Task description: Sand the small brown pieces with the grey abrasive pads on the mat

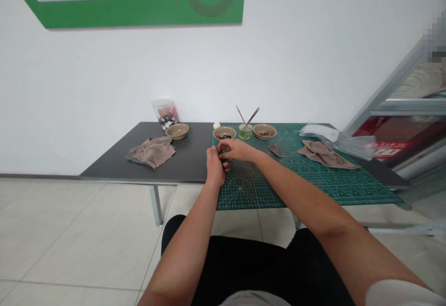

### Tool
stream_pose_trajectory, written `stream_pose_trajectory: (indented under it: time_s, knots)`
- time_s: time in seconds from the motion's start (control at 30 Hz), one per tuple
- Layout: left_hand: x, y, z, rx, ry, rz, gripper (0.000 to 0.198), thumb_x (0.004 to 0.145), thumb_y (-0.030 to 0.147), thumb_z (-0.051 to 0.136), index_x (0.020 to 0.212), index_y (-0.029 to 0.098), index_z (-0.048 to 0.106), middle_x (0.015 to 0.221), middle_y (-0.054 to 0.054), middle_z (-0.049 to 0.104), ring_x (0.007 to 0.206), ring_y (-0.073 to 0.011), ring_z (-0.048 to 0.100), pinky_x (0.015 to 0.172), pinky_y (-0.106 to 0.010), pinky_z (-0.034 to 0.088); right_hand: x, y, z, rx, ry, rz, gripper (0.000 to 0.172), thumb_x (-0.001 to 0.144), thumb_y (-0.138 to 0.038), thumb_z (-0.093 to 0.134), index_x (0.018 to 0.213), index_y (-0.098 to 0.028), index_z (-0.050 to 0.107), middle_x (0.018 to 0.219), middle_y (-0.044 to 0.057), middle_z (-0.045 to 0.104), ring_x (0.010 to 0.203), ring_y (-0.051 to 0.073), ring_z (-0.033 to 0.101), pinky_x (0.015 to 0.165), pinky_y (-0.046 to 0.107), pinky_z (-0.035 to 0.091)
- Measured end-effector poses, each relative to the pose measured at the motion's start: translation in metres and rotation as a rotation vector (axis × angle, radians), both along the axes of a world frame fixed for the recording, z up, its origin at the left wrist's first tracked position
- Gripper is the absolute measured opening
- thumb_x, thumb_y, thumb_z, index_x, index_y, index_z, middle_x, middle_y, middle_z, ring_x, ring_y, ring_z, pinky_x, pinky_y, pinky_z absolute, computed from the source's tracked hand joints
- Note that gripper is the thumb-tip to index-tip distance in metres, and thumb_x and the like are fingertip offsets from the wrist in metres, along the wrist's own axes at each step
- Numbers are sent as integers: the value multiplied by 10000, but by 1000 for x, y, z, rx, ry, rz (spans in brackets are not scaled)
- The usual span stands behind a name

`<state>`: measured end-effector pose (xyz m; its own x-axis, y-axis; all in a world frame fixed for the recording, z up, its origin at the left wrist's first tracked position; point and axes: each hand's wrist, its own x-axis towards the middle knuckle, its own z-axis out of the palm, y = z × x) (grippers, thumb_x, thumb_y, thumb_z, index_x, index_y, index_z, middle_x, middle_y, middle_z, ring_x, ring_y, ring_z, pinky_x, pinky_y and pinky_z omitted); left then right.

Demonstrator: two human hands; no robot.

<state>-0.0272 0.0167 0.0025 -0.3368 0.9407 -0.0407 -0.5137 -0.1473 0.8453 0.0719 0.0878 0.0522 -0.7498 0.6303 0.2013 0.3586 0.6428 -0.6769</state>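
Dark grey flat counter (pixel 188 157), one; its right half carries one green gridded cutting mat (pixel 313 176).

Crumpled beige cloths, two: one (pixel 152 152) near the counter's left edge, one (pixel 325 153) toward the mat's right edge.

Clear plastic bag (pixel 322 133), one, back right corner.

Tan shallow bowls, three, along the back edge: (pixel 177 131), (pixel 225 133), (pixel 265 131).

Clear plastic tub (pixel 165 112), one, back left.

Small glass jar of greenish liquid (pixel 245 131) with thin sticks, one.

Left hand (pixel 214 166) and right hand (pixel 236 150), grips closed together on one small dark piece (pixel 225 163), held just above the mat's left edge.

Risk, judged: the piece is tiny; a slack pinch could drop it off the front edge to the floor.
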Motion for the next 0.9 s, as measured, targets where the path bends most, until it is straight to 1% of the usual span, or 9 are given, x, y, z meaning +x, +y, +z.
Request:
stream_pose_trajectory:
  time_s: [0.1,0.2,0.3,0.37,0.43,0.5,0.63,0.73,0.9]
  knots:
    - [2,1,-2,4,51,-7,382,898,615,476,930,239,420,703,57,542,373,-57,450,343,-145,271,-2,1,8,30,-128,65,111,732,-174,670,832,-163,715,733,1,690,668,142,602,654,239,408]
    - [2,2,-2,-11,45,-28,409,890,642,466,943,239,420,662,53,546,375,-71,454,353,-148,271,-6,3,14,41,-203,89,61,721,-151,658,746,-162,713,667,3,687,615,144,602,600,235,396]
    - [-1,1,1,-8,-25,-36,365,890,601,472,944,244,422,611,57,530,375,-87,454,372,-156,262,-12,9,16,2,-160,87,91,737,-155,658,806,-161,717,674,-1,693,580,131,599,588,230,413]
    - [-3,1,2,-12,-84,-18,310,871,537,509,940,244,432,603,57,531,379,-89,451,383,-157,245,-17,15,15,-8,-106,67,107,769,-167,655,856,-162,716,726,8,711,642,140,632,638,233,447]
    - [-4,0,3,-20,-141,12,260,837,472,524,926,238,454,601,49,534,381,-90,442,389,-163,227,-23,23,12,40,-41,-16,93,799,-176,659,875,-161,711,827,37,733,781,159,667,737,248,473]
    - [-5,0,3,-10,-178,32,207,787,389,531,902,227,478,605,38,539,395,-94,448,393,-170,222,-28,30,8,110,11,-172,94,833,-189,651,904,-165,707,938,68,740,909,180,671,834,275,473]
    - [-5,0,1,22,-146,27,241,609,173,533,846,202,503,637,26,553,435,-92,470,400,-171,237,-35,43,-1,223,-29,-467,154,893,-218,592,982,-171,708,1047,115,731,1011,226,659,922,329,455]
    - [-3,-1,0,34,-122,46,258,569,136,525,823,184,522,678,14,563,463,-83,477,403,-174,255,-37,54,-9,229,-121,-550,166,887,-244,598,960,-153,717,1016,159,729,997,265,662,913,354,460]
    - [-1,-2,-1,68,-98,88,255,631,153,586,881,177,544,772,3,582,497,-62,472,424,-179,298,-38,64,-19,218,-153,-599,204,894,-232,563,986,-129,713,1041,192,713,989,280,654,909,369,465]
